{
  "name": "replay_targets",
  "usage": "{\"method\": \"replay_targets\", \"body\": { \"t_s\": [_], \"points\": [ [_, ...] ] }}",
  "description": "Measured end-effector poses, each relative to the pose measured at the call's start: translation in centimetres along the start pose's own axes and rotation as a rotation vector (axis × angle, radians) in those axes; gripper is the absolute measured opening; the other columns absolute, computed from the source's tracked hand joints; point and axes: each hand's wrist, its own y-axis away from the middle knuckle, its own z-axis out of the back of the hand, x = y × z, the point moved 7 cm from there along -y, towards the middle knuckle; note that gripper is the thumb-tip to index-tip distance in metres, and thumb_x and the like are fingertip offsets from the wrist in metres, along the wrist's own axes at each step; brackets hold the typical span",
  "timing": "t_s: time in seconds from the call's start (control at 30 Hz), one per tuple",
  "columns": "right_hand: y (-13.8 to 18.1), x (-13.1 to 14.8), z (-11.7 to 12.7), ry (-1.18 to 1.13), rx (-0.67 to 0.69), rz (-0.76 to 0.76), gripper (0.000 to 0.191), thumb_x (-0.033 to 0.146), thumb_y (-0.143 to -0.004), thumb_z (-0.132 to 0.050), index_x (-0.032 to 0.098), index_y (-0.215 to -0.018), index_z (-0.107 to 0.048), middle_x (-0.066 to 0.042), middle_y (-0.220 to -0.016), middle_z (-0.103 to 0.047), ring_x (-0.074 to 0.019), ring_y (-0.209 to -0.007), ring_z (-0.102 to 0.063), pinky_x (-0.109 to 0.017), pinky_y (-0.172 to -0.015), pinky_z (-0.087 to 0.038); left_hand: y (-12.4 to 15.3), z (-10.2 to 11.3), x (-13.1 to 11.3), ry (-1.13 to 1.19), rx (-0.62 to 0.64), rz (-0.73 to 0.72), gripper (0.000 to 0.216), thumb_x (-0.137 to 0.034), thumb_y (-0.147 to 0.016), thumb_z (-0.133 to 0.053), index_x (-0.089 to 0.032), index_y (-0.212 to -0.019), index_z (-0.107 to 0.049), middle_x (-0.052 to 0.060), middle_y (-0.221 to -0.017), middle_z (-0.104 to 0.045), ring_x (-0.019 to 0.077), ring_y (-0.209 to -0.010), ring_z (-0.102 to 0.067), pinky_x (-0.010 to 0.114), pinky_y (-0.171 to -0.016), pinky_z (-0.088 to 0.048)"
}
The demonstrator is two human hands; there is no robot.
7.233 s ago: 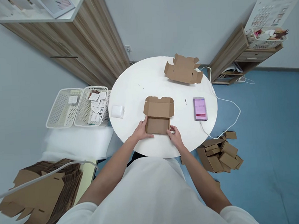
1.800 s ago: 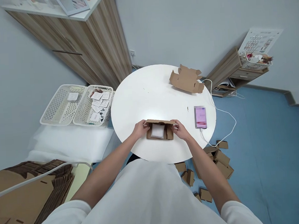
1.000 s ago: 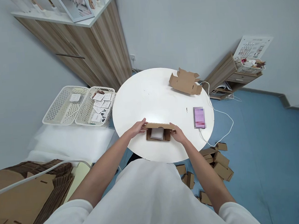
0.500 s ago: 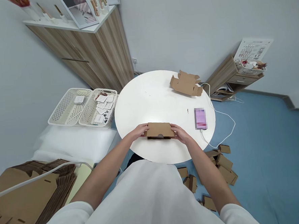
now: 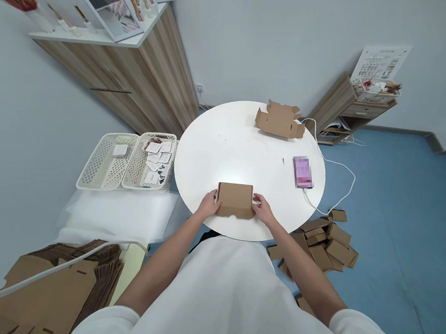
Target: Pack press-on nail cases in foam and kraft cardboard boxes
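Observation:
A small brown cardboard box with its lid down rests near the front edge of the round white table. My left hand grips the box's left side, fingers curled against it. My right hand presses against the right side the same way. The box's contents are hidden under the lid.
An unfolded cardboard box lies at the table's far side. A phone on a white cable lies at right. Two white baskets with small cards stand left. Flat cardboard blanks pile at lower left, closed boxes on the blue floor.
The lid has come down over the white packet and now sits fully closed. Both hands slid from the lid to the box's sides, and the box shifted slightly nearer me.

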Motion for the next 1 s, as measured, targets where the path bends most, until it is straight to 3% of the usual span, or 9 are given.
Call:
{"method": "replay_targets", "body": {
  "t_s": [0.1,0.2,0.27,0.37,0.47,0.57,0.77,1.0],
  "points": [
    [1.2,-0.2,-0.2,0.028,-0.108,0.039,0.051,0.033,-0.075,-0.045,0.02,-0.124,-0.037,-0.01,-0.12,-0.05,-0.0189,-0.1,-0.054,-0.036,-0.088,-0.044,0.7,0.2,0.9,0.034,-0.106,0.02,0.057,-0.038,-0.077,-0.048,-0.013,-0.126,-0.038,0.015,-0.116,-0.049,0.0237,-0.103,-0.051,0.034,-0.087,-0.04],
    [2.7,0.0,-0.2,0.09,-0.178,0.14,0.05,0.032,-0.077,-0.041,0.021,-0.125,-0.036,-0.009,-0.128,-0.044,-0.0201,-0.117,-0.043,-0.037,-0.095,-0.038,1.8,0.4,1.1,0.048,-0.191,-0.089,0.049,-0.031,-0.078,-0.047,-0.015,-0.123,-0.042,0.013,-0.121,-0.047,0.0237,-0.11,-0.046,0.037,-0.092,-0.037],
    [3.6,0.0,-0.9,0.182,-0.132,0.215,0.057,0.026,-0.072,-0.045,0.022,-0.128,-0.035,-0.008,-0.132,-0.04,-0.0214,-0.123,-0.036,-0.039,-0.101,-0.032,2.5,-0.1,1.2,0.04,-0.15,-0.193,0.048,-0.022,-0.075,-0.046,-0.017,-0.123,-0.043,0.011,-0.12,-0.048,0.0237,-0.113,-0.044,0.038,-0.095,-0.034],
    [4.5,-0.2,-2.6,0.295,-0.033,0.305,0.074,0.016,-0.062,-0.049,0.022,-0.133,-0.029,-0.008,-0.135,-0.036,-0.0225,-0.125,-0.032,-0.041,-0.105,-0.027,3.5,-1.1,1.5,0.056,-0.032,-0.331,0.067,-0.012,-0.066,-0.049,-0.018,-0.131,-0.033,0.01,-0.119,-0.049,0.0238,-0.112,-0.044,0.038,-0.096,-0.035],
    [5.3,-0.2,-3.6,0.308,-0.025,0.337,0.079,0.015,-0.062,-0.049,0.023,-0.136,-0.021,-0.008,-0.137,-0.03,-0.0222,-0.126,-0.03,-0.04,-0.101,-0.033,4.3,-1.0,1.5,0.081,-0.002,-0.39,0.081,-0.011,-0.062,-0.051,-0.018,-0.137,-0.021,0.011,-0.117,-0.045,0.0229,-0.11,-0.043,0.036,-0.094,-0.037],
    [6.2,0.6,-3.6,0.276,-0.03,0.321,0.075,0.022,-0.07,-0.049,0.025,-0.138,-0.018,-0.009,-0.135,-0.032,-0.022,-0.121,-0.035,-0.038,-0.092,-0.042,4.9,0.0,0.2,0.083,-0.02,-0.426,0.078,-0.019,-0.068,-0.053,-0.016,-0.138,-0.017,0.01,-0.108,-0.044,0.0217,-0.102,-0.046,0.034,-0.088,-0.04],
    [6.7,3.6,-1.2,0.246,-0.064,0.174,0.055,0.045,-0.083,-0.037,0.026,-0.134,-0.032,-0.007,-0.131,-0.043,-0.0222,-0.119,-0.04,-0.039,-0.097,-0.035,4.1,2.7,-3.0,-0.008,-0.042,-0.379,0.043,-0.025,-0.083,-0.037,-0.017,-0.124,-0.04,0.008,-0.09,-0.047,0.0205,-0.083,-0.05,0.032,-0.073,-0.042],
    [4.5,6.2,0.0,0.205,-0.11,0.155,0.05,0.056,-0.08,-0.036,0.025,-0.116,-0.053,-0.004,-0.121,-0.053,-0.0224,-0.11,-0.047,-0.036,-0.092,-0.037,1.8,3.7,-3.9,-0.134,-0.058,-0.338,0.042,-0.022,-0.08,-0.041,-0.014,-0.121,-0.042,0.011,-0.095,-0.047,0.0233,-0.09,-0.05,0.033,-0.078,-0.04]
  ]
}}
